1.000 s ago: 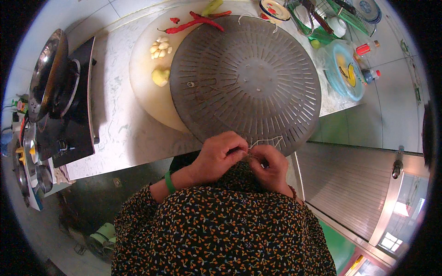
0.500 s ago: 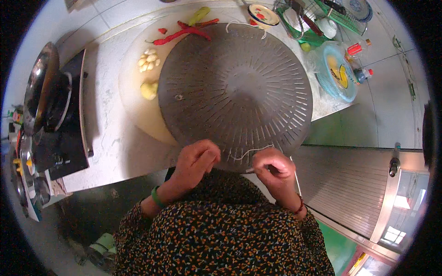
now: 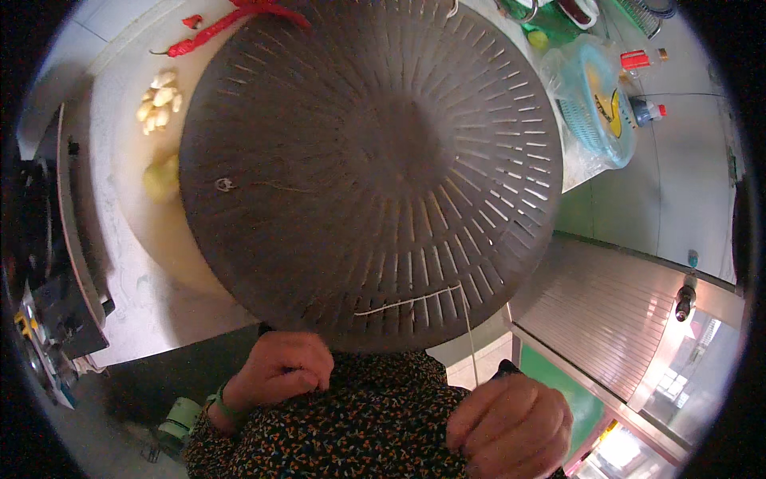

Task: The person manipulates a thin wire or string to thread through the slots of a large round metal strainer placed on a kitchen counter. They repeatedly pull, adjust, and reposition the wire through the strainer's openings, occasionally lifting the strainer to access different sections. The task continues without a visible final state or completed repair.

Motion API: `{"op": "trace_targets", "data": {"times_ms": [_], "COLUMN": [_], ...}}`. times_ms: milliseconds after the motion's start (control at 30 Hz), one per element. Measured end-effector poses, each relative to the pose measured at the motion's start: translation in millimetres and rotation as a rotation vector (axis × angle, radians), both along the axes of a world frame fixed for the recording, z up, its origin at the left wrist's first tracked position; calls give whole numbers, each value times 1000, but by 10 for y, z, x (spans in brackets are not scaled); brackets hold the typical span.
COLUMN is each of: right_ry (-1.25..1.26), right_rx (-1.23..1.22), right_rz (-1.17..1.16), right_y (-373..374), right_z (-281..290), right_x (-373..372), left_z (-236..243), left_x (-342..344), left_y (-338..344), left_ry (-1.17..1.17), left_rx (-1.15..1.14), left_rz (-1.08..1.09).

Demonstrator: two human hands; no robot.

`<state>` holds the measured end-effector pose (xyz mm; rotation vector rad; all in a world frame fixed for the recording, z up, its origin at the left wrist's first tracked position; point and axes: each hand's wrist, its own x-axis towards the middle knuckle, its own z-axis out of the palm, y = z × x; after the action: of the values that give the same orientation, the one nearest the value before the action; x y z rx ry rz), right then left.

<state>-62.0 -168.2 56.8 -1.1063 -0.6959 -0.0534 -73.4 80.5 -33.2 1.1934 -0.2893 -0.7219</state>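
A large, dark grey, round slotted disc fills the middle, its slots radiating from a shadowed centre. A thin white string lies over its near slots, then bends down toward my right hand. That hand is a closed fist at the lower right, beyond the disc's rim, and the string's end disappears at it. My left hand, with a green bangle at the wrist, is closed just below the disc's near left rim. Whatever its curled fingers hold, if anything, is hidden.
On the pale board at left lie peeled garlic cloves, a yellowish lump and red chillies. A black stove stands farther left. At right are a light-blue basket and bottles.
The disc appears larger and nearer in the picture. My hands have moved lower and farther apart, the right one most. The string now stretches down toward my right fist.
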Motion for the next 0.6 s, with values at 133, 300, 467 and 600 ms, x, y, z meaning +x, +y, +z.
{"op": "trace_targets", "data": {"times_ms": [133, 300, 467, 600], "right_ry": [83, 202, 263, 260], "right_rx": [117, -442, -932, -930], "right_rz": [20, 446, -323, -342], "right_y": [79, -288, 216, 347], "right_z": [0, -95, -345, -395], "right_x": [38, 304, 132, 48], "left_z": [0, 13, 157, 230], "left_x": [-12, 182, 49, 87], "left_y": [42, -38, -181, -262], "left_ry": [26, -167, 198, -117], "left_rx": [7, 74, 100, 150], "left_rz": [-40, -152, 29, 191]}}
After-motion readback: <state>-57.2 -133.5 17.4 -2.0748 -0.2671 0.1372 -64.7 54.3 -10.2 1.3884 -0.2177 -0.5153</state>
